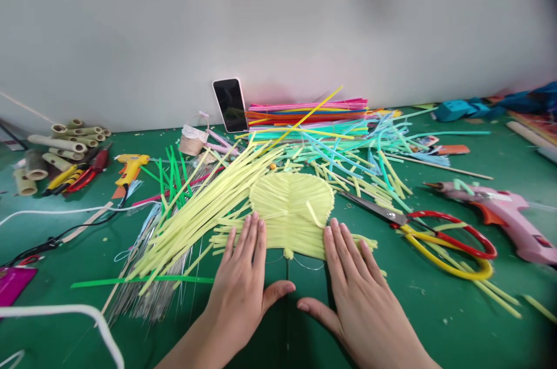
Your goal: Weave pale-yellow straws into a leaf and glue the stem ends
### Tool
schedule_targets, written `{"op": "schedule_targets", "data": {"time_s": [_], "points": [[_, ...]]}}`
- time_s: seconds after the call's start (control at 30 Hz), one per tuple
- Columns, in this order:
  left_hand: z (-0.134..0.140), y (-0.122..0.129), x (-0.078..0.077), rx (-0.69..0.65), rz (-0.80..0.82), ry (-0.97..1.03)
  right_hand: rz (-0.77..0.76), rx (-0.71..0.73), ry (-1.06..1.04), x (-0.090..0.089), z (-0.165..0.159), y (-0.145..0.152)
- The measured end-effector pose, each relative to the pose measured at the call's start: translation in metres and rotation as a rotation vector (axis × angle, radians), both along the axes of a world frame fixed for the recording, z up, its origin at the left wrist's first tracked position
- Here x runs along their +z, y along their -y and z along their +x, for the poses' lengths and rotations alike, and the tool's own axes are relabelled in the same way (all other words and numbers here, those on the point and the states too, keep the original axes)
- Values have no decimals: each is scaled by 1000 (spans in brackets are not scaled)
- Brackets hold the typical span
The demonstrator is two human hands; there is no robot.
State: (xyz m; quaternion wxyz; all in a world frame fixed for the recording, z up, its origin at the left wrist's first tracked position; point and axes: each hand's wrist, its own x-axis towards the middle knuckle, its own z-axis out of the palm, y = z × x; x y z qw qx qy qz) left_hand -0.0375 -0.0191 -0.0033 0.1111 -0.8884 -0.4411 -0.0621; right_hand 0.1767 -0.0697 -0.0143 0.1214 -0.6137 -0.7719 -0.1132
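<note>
A leaf-shaped piece made of pale yellow-green pipe cleaners [289,198] lies flat in front of me, its far end trimmed round and its near strips sticking out to both sides. My left hand [243,282] rests flat with its fingertips on the left strips, thumb pointing inward. On the right strips lie the fingertips of my right hand [357,288], likewise stretched out. Neither hand grips anything. A thin wire stem [287,299] runs toward me between the thumbs. One short loose strip [313,214] lies on the leaf's right half.
Scissors [404,221] and a pink glue gun [500,206] lie at right. Loose yellow-green pipe cleaners [204,206] and wires [152,293] spread at left, near a yellow glue gun [130,169]. A phone [230,105] leans on the wall beside coloured bundles [308,116].
</note>
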Motion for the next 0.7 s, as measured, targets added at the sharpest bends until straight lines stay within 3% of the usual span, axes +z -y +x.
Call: {"op": "schedule_targets", "data": {"time_s": [0.7], "points": [[-2,3,-3,73,-20,35,2,-36,-14,0,-1,2]]}}
